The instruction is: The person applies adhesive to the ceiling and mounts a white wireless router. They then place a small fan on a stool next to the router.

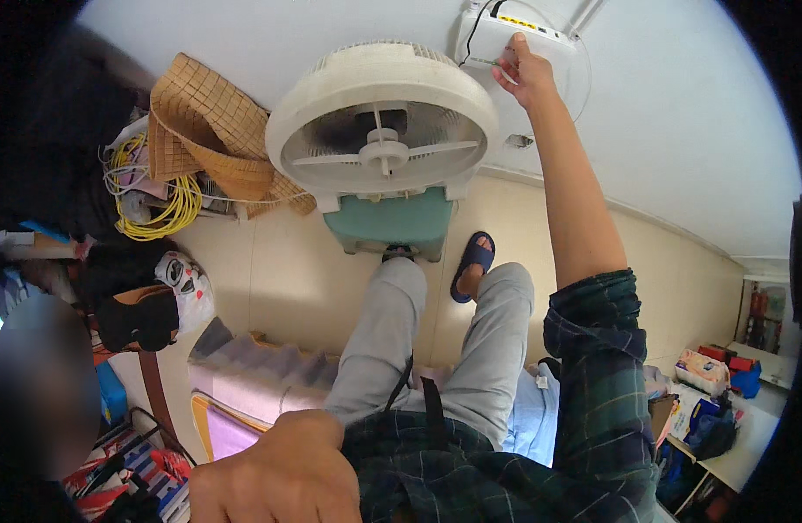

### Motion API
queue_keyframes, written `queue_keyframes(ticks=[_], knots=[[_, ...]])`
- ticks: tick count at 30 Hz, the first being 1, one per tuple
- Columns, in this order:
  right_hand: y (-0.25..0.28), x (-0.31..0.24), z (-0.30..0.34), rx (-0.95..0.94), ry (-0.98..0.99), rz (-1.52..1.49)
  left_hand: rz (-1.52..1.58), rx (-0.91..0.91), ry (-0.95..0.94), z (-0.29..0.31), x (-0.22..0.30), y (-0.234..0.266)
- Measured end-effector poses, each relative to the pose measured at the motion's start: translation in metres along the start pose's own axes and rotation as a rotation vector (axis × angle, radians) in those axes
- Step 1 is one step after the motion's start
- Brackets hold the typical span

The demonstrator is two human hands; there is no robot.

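At the top of the frame, the right hand (525,77) is pinching a thin cable (485,62) at a white wall-mounted router (506,35), above a round fan (384,131); the left hand (275,475) is resting closed at bottom centre, holding nothing visible.

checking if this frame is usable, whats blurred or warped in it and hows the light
Head view: heavy fisheye, dark rim at the corners, the wall edge bows; a blurred patch sits at lower left; light is soft and even, no glare; the left hand is close and slightly soft, while the fan and the right hand at the white box look sharp.
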State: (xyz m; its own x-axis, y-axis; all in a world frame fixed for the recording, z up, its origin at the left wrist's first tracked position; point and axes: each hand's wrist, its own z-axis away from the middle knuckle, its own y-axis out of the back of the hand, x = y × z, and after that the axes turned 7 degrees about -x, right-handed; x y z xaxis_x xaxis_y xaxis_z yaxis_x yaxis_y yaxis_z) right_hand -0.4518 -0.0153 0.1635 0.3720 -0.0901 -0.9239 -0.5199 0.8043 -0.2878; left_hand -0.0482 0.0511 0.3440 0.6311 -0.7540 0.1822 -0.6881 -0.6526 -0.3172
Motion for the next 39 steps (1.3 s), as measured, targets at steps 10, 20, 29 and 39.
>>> queue_keyframes(ticks=[10, 20, 29, 39], knots=[[0.0, 0.002, -0.001, -0.008, 0.003, 0.007, 0.079, -0.073, -0.06, 0.014, -0.005, 0.002], [-0.002, 0.0, 0.003, 0.022, 0.021, -0.008, 0.283, 0.932, 0.386, 0.253, -0.061, 0.039], [0.003, 0.004, 0.002, -0.029, 0.032, -0.061, 0.409, 1.219, 0.456, 0.327, -0.077, 0.046], [0.006, 0.017, -0.005, 0.068, 0.09, -0.131, 0.375, 1.196, 0.438, 0.332, -0.077, 0.053]])
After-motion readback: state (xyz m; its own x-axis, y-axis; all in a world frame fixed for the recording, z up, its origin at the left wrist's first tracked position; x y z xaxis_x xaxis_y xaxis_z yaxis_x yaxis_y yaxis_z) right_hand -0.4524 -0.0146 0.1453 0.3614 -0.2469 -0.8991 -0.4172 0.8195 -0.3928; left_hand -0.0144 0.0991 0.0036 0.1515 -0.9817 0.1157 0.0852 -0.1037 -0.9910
